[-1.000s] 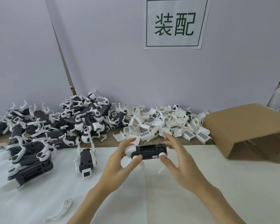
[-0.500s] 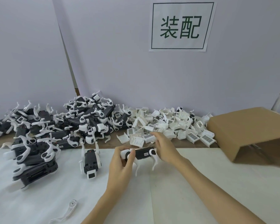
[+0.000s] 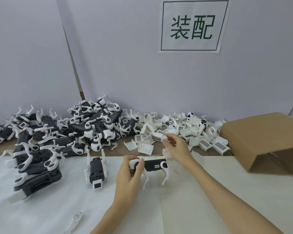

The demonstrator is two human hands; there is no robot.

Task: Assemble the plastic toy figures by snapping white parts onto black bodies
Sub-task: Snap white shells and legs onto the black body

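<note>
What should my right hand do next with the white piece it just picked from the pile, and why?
Probably bring the white piece pinched in the right hand down onto the black body that the left hand grips; its legs are on, but its top looks uncovered.

toy assembly bench: heaped figures (image 3: 85,132)

Cardboard box (image 3: 267,135) cut off at right edge; its inside shadowed
</note>
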